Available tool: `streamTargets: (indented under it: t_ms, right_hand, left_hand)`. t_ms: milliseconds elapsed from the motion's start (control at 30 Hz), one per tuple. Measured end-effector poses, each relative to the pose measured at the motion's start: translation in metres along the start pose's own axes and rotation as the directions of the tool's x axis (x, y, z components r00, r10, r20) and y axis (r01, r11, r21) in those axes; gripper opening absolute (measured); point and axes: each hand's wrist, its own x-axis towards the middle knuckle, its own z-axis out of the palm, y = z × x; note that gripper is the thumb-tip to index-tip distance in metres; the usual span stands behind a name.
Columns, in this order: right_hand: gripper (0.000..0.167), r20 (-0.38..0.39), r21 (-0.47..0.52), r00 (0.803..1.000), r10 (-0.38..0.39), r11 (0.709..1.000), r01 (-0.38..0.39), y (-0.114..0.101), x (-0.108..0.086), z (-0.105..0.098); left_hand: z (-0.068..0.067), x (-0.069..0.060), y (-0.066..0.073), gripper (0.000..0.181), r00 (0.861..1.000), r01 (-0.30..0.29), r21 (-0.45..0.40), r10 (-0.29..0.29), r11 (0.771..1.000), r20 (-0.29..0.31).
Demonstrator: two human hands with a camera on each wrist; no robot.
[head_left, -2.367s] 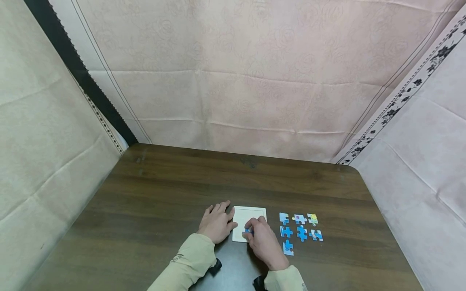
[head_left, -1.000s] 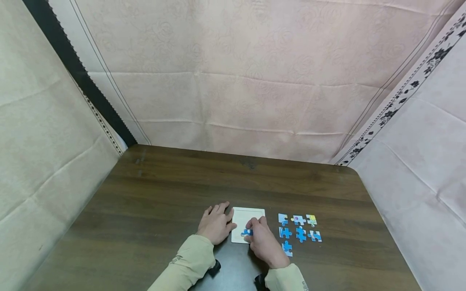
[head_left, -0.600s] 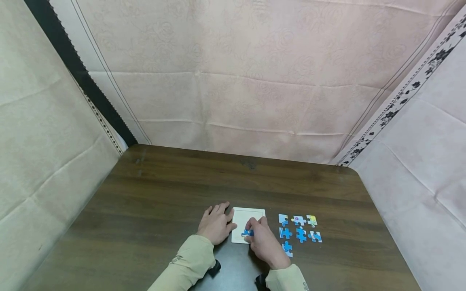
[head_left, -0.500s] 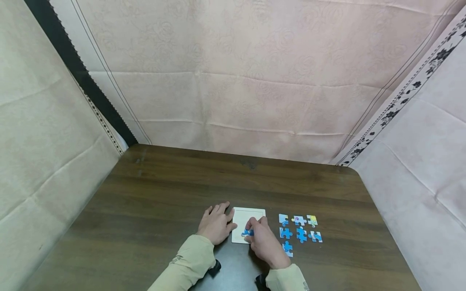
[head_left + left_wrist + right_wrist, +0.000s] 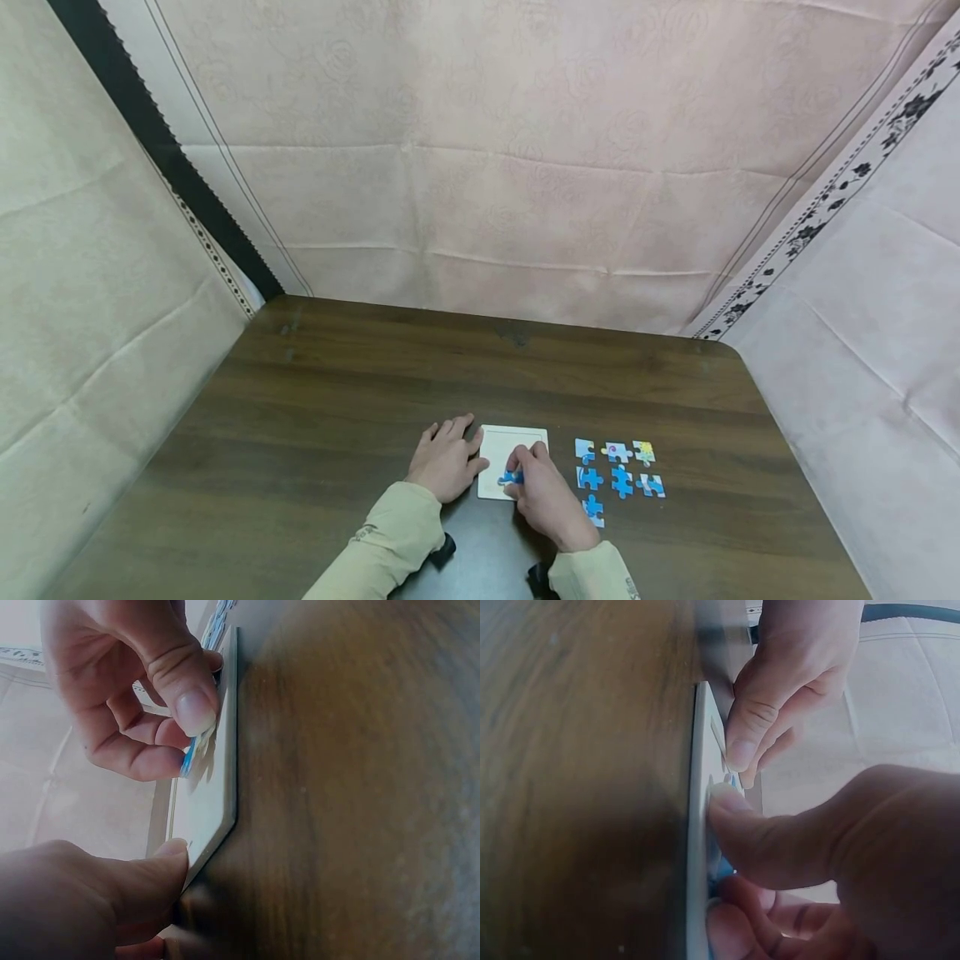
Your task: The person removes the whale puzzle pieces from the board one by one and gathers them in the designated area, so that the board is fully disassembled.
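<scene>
My right hand (image 5: 546, 500) pinches a blue jigsaw puzzle piece (image 5: 510, 478) between thumb and fingers, low over a white square puzzle tray (image 5: 517, 437). Seen from the left wrist, the piece (image 5: 192, 754) is tilted, its lower edge close to the tray (image 5: 217, 802); whether it touches cannot be told. At the tray's left side my left hand (image 5: 444, 460) lies with fingers spread, and its thumb touches the tray's edge. In the right wrist view my right hand (image 5: 810, 847) hides most of the piece.
Several loose puzzle pieces lie in rows right of the tray, among them a yellow corner piece (image 5: 643, 452), a blue piece (image 5: 622, 481) and a blue-and-white one (image 5: 592, 510). The brown wooden table (image 5: 360, 392) is bounded by pale cloth (image 5: 525, 208) behind and at both sides.
The piece in my right hand was mostly covered by the fingers at first; more of it shows now, and it has been turned slightly. My left hand stays in place.
</scene>
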Motion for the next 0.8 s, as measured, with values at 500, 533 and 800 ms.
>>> streamTargets:
  t_ms: [500, 533, 800]
  right_hand:
    - [0.022, 0.024, 0.033, 1.0, 0.018, 0.999, -0.019, -0.0001, 0.0002, -0.001]
    - [0.022, 0.024, 0.042, 0.999, 0.021, 0.999, -0.022, -0.0004, -0.0002, -0.0012]
    - [0.021, -0.013, 0.065, 0.998, 0.058, 0.996, -0.057, -0.0008, -0.0019, 0.0018]
  left_hand:
    - [-0.001, 0.0007, 0.0002, 0.054, 1.0, 0.008, 0.003, -0.008, 1.0, 0.002]
    - [-0.0007, 0.0008, 0.0002, 0.054, 1.0, 0.01, 0.002, -0.01, 1.0, 0.003]
    - [0.0016, -0.0003, 0.0002, 0.054, 1.0, 0.011, -0.008, -0.011, 1.0, 0.0]
